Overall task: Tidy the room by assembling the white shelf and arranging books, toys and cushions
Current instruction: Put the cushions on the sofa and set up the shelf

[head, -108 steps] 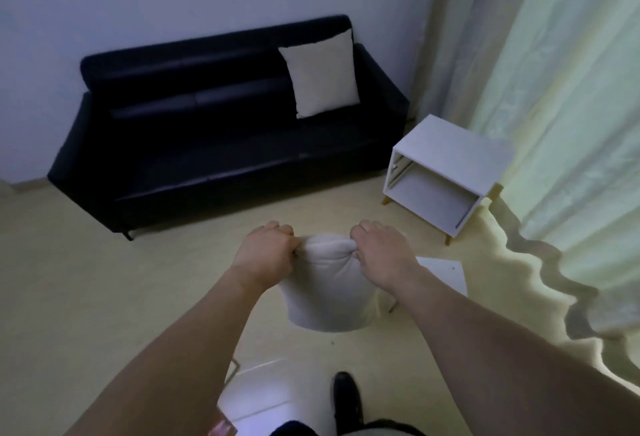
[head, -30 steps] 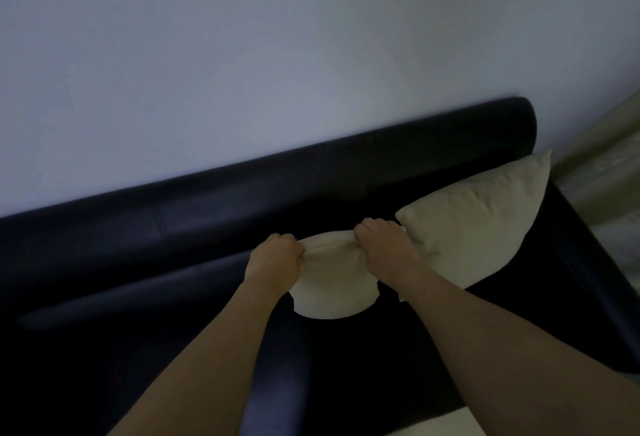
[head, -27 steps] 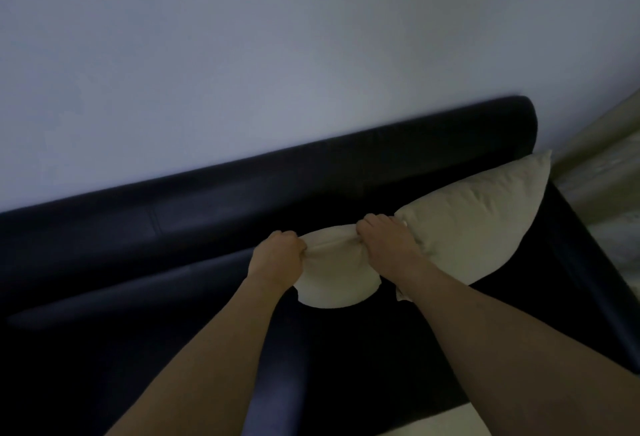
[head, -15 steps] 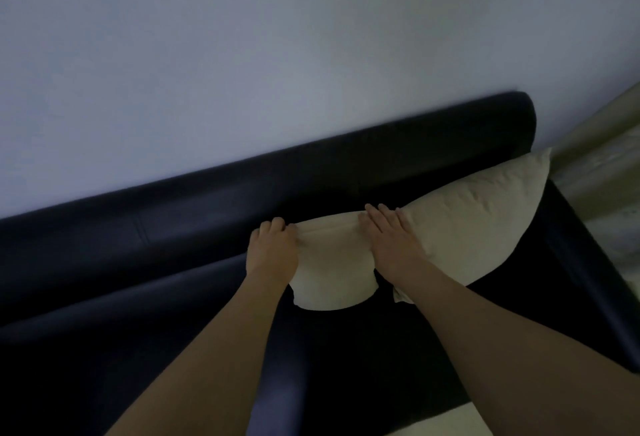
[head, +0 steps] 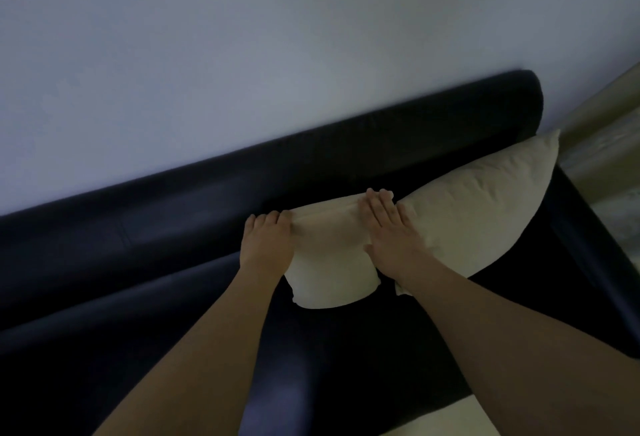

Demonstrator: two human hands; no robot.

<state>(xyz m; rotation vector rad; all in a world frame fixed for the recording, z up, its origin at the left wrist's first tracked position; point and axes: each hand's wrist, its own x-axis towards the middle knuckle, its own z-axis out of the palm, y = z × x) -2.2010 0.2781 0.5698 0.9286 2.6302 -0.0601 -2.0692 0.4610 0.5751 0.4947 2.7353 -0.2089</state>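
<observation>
Two bare arms reach forward over a dark sofa that stands against a pale wall. A small cream cushion leans against the sofa's backrest, its lower edge on the seat. Just to its right a larger cream cushion also leans on the backrest, close to the sofa's right arm; the two cushions touch or overlap where the right hand lies, and the exact seam between them is hidden by that hand.

The left hand lies on the left upper edge of the small cushion. Its fingers are together and bent over the top edge; whether they pinch the fabric or only press on it, I cannot tell, since the fingertips fold out of sight behind the edge.

The right hand lies flat, palm down, across the right upper part of the small cushion, where that meets the larger one. Its fingers are straight and close together, pointing up toward the backrest, and they press on the fabric without gripping it. The thumb sits low on the left side of the hand, against the small cushion.

At the far right a strip of pale curtain shows beside the sofa's arm, and a light patch of floor shows at the bottom edge
</observation>
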